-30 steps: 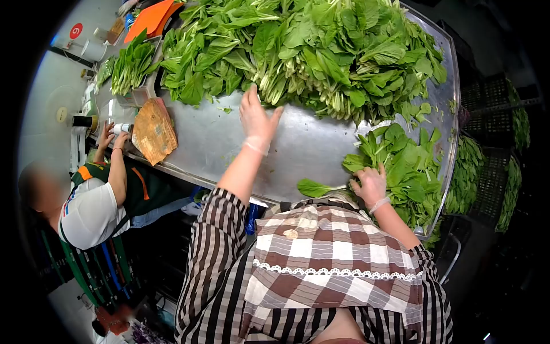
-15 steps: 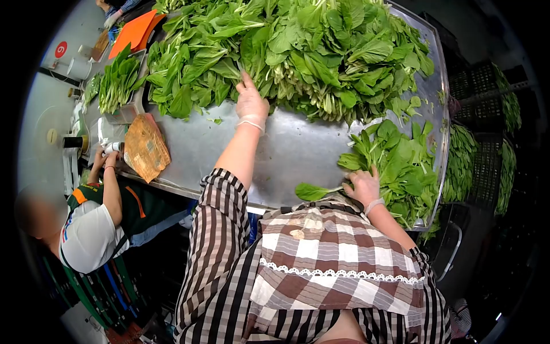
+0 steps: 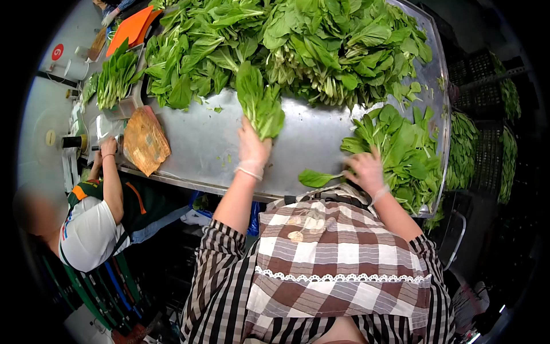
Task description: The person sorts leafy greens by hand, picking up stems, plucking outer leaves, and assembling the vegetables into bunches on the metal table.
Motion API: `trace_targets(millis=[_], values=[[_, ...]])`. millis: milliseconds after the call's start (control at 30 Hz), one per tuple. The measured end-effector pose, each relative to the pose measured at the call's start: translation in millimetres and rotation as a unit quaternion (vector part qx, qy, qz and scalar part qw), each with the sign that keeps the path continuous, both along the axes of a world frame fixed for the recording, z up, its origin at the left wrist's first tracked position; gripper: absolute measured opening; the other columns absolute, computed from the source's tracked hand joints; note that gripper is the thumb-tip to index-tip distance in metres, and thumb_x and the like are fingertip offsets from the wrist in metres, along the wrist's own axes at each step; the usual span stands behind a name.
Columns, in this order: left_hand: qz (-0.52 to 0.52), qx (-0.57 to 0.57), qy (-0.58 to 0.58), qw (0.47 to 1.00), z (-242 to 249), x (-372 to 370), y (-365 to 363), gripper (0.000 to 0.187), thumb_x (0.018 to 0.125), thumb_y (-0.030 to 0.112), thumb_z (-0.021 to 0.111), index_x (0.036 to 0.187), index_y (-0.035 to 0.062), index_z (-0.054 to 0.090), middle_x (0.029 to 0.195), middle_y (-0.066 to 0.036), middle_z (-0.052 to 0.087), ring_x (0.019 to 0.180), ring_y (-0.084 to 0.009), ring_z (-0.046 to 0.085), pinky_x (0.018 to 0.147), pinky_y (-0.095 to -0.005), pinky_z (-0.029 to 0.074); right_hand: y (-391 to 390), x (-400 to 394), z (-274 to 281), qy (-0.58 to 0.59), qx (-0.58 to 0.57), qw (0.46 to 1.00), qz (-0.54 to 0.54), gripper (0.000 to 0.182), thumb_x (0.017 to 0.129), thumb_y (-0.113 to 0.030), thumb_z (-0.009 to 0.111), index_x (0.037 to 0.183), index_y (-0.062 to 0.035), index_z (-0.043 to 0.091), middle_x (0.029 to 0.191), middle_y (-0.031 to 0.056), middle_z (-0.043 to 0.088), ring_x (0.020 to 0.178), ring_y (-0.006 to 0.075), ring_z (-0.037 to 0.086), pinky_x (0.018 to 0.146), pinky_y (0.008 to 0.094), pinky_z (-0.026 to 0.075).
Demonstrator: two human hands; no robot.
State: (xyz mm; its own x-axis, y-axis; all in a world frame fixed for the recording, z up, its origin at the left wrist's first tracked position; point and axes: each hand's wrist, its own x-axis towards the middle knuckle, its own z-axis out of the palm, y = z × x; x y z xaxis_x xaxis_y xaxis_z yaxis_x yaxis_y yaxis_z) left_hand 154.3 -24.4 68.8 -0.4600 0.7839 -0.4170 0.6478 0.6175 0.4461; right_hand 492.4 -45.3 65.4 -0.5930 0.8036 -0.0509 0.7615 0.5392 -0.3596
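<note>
My left hand point(image 3: 254, 148), in a thin see-through glove, is closed round the stem end of a leafy green point(image 3: 259, 103). Its leaves point away from me over the metal table, just short of the big heap of leafy greens point(image 3: 321, 54). My right hand point(image 3: 365, 172), also gloved and a little blurred, is at the left edge of a smaller pile of leafy greens point(image 3: 401, 155). Its fingers are pinched at the stem of a single leafy green point(image 3: 316, 178), whose leaf points left along the table's near edge.
The metal table point(image 3: 197, 137) has a raised rim. On its left are a worn wooden board point(image 3: 145, 141), a container of upright greens point(image 3: 117, 80) and an orange sheet point(image 3: 133, 30). A co-worker point(image 3: 94, 229) stands left. Dark crates point(image 3: 486, 160) with greens stand right.
My left hand has drawn back from the big heap towards me, bringing a leafy green with it. My right hand has shifted slightly, still at the same stem. The co-worker's hands have moved a little.
</note>
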Motion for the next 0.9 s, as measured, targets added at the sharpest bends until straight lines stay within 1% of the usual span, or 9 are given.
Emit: trace_targets(millis=[100, 200, 267, 300, 333, 467, 667, 800, 900], values=[[-0.035, 0.022, -0.049, 0.998, -3.7, 17.5, -28.5, 0.107, 0.072, 0.019, 0.080, 0.151, 0.0001, 0.010, 0.128, -0.031, 0.043, 0.107, -0.0472, 0.057, 0.095, -0.0479, 0.049, -7.5, -17.5, -40.4, 0.029, -0.031, 0.986, 0.160, 0.027, 0.078, -0.024, 0.069, 0.105, -0.0249, 0.070, 0.094, 0.0015, 0.063, 0.099, 0.0210, 0.061, 0.114, 0.0492, 0.029], [-0.064, 0.074, -0.049, 0.994, -6.9, 23.8, -46.4, 0.105, 0.071, 0.024, 0.084, 0.149, -0.0048, 0.020, 0.123, -0.029, 0.049, 0.107, -0.0435, 0.058, 0.097, -0.0451, 0.049, -6.9, -12.9, -45.0, 0.009, -0.069, 0.989, 0.131, 0.009, 0.079, -0.020, 0.067, 0.087, -0.0224, 0.070, 0.088, 0.0011, 0.063, 0.094, 0.0213, 0.061, 0.109, 0.0471, 0.034], [0.001, 0.162, -0.173, 0.972, -26.1, 12.2, -46.9, 0.096, 0.072, 0.025, 0.083, 0.145, -0.0068, 0.030, 0.115, -0.027, 0.055, 0.106, -0.0415, 0.059, 0.098, -0.0427, 0.048, -1.9, -7.5, -41.6, -0.011, -0.067, 0.994, 0.088, 0.004, 0.078, -0.019, 0.071, 0.078, -0.0187, 0.067, 0.083, 0.0015, 0.062, 0.089, 0.0223, 0.061, 0.106, 0.0469, 0.037], [0.031, 0.205, -0.238, 0.949, -29.2, 6.2, -49.9, 0.092, 0.072, 0.026, 0.083, 0.143, -0.0077, 0.034, 0.112, -0.026, 0.058, 0.106, -0.0405, 0.060, 0.099, -0.0415, 0.047, -2.9, -2.9, -36.5, -0.016, -0.046, 0.997, 0.062, 0.005, 0.077, -0.019, 0.072, 0.078, -0.0180, 0.067, 0.082, 0.0019, 0.062, 0.088, 0.0224, 0.061, 0.106, 0.0472, 0.037], [0.041, 0.159, -0.185, 0.969, 1.3, 4.3, -45.9, 0.077, 0.077, 0.032, 0.080, 0.135, -0.0066, 0.048, 0.119, -0.023, 0.057, 0.085, -0.0262, 0.063, 0.077, -0.0343, 0.053, -1.3, 5.9, -35.2, -0.020, -0.025, 0.999, 0.036, 0.007, 0.076, -0.019, 0.073, 0.078, -0.0172, 0.067, 0.081, 0.0023, 0.061, 0.088, 0.0225, 0.061, 0.105, 0.0474, 0.037], [0.002, 0.220, -0.045, 0.974, -26.9, -22.0, -39.0, 0.038, 0.080, 0.031, 0.077, 0.099, -0.0002, 0.067, 0.088, -0.011, 0.067, 0.072, -0.0215, 0.061, 0.066, -0.0339, 0.050, 14.0, 42.3, -31.8, -0.048, 0.042, 0.997, -0.046, 0.010, 0.075, -0.019, 0.075, 0.077, -0.0135, 0.067, 0.079, 0.0039, 0.062, 0.085, 0.0240, 0.062, 0.105, 0.0490, 0.038], [-0.026, 0.079, 0.029, 0.996, -5.8, -5.6, 10.5, 0.025, 0.078, 0.031, 0.075, 0.087, 0.0083, 0.069, 0.074, -0.008, 0.068, 0.069, -0.0290, 0.066, 0.065, -0.0419, 0.051, 37.7, 49.6, -20.9, -0.099, -0.043, 0.990, -0.092, 0.008, 0.077, -0.020, 0.073, 0.083, -0.0142, 0.070, 0.085, 0.0051, 0.067, 0.090, 0.0263, 0.063, 0.108, 0.0501, 0.035], [0.007, 0.042, -0.034, 0.999, -37.2, -9.7, 25.8, 0.026, 0.078, 0.029, 0.075, 0.084, 0.0050, 0.068, 0.073, -0.009, 0.069, 0.067, -0.0261, 0.066, 0.061, -0.0390, 0.051, 49.1, 13.7, -8.6, 0.003, 0.080, 0.991, -0.111, 0.015, 0.078, -0.021, 0.073, 0.092, -0.0145, 0.072, 0.090, 0.0061, 0.069, 0.093, 0.0250, 0.064, 0.109, 0.0499, 0.034], [0.127, 0.050, -0.245, 0.960, -47.0, -23.4, 12.2, 0.023, 0.082, 0.024, 0.072, 0.082, 0.0026, 0.066, 0.071, -0.006, 0.066, 0.060, -0.0185, 0.060, 0.056, -0.0324, 0.048, 49.8, -26.2, 13.9, 0.071, 0.044, 0.993, -0.086, 0.021, 0.080, -0.023, 0.073, 0.099, -0.0132, 0.072, 0.091, 0.0059, 0.069, 0.096, 0.0224, 0.064, 0.110, 0.0489, 0.033]])
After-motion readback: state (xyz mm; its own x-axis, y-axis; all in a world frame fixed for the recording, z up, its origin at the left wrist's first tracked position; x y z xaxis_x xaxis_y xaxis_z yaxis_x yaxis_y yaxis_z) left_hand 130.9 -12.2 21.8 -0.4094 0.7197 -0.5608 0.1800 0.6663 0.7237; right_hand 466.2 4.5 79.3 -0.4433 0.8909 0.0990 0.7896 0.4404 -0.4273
